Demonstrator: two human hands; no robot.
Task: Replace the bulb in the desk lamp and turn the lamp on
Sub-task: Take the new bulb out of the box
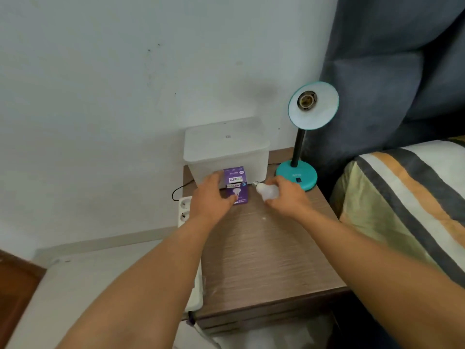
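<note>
A teal desk lamp (297,173) stands at the back right of the wooden bedside table (264,253). Its shade (314,114) tilts toward me and the socket (307,99) inside is bare. My right hand (286,197) holds a white bulb (268,191), screw base pointing left, just in front of the lamp's base. My left hand (212,195) grips the left side of a purple bulb box (237,185) that stands on the table with its top flap open.
A white lidded plastic bin (226,149) sits behind the box against the wall. A white power strip (185,210) with a black cord hangs off the table's left side. A bed with striped bedding (407,197) and a grey headboard (402,71) borders the right.
</note>
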